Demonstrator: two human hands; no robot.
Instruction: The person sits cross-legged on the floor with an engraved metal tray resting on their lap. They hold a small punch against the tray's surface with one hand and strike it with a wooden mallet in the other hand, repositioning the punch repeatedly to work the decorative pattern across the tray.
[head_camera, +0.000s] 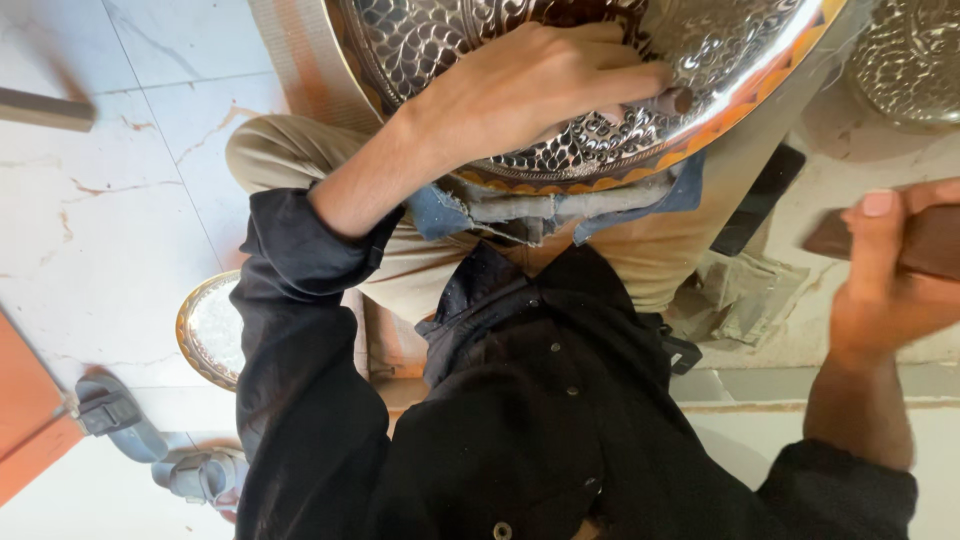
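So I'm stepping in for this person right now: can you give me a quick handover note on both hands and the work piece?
Left hand: pressed on the embossed metal tray, pinching a small punch against its patterned face.
Right hand: raised off to the side, gripping a dark wooden block, clear of the tray.
Tray: tilted across the lap, resting on a folded denim pad.
Done: most of the visible face is already patterned.
Left: I can't tell which spots remain.
Nearby: a smaller tray on the floor.
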